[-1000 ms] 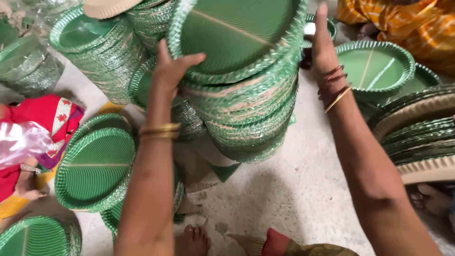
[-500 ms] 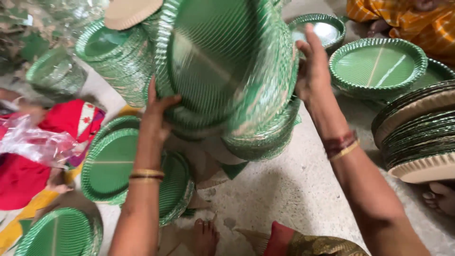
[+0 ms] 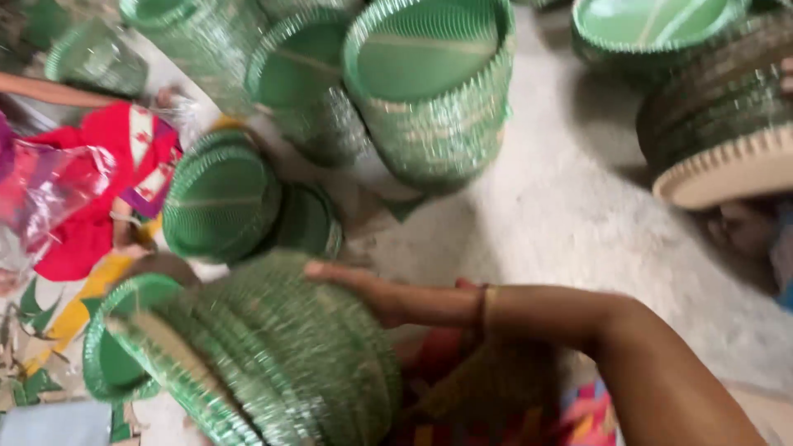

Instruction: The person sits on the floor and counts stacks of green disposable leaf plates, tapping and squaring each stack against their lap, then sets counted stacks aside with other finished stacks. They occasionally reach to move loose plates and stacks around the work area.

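A thick stack of green, ribbed paper plates [image 3: 273, 363] lies tilted on its side at the bottom left, close to my body. My right hand [image 3: 363, 289] rests flat along the stack's upper edge, fingers pointing left, with a bangle on the wrist. My left hand is not visible; it may be behind the stack. The picture is blurred by motion.
A tall stack of the same plates [image 3: 429, 107] stands at top centre, with more stacks [image 3: 223, 198] to its left. At the right lies an upturned stack with a beige underside [image 3: 727, 140]. Red cloth [image 3: 91, 190] and a plastic bag [image 3: 41, 198] lie at the left on the grey floor [image 3: 562, 215].
Both hands took a thick batch of plates off the tall stack and brought it down and left toward my lap. The view has swung downward.
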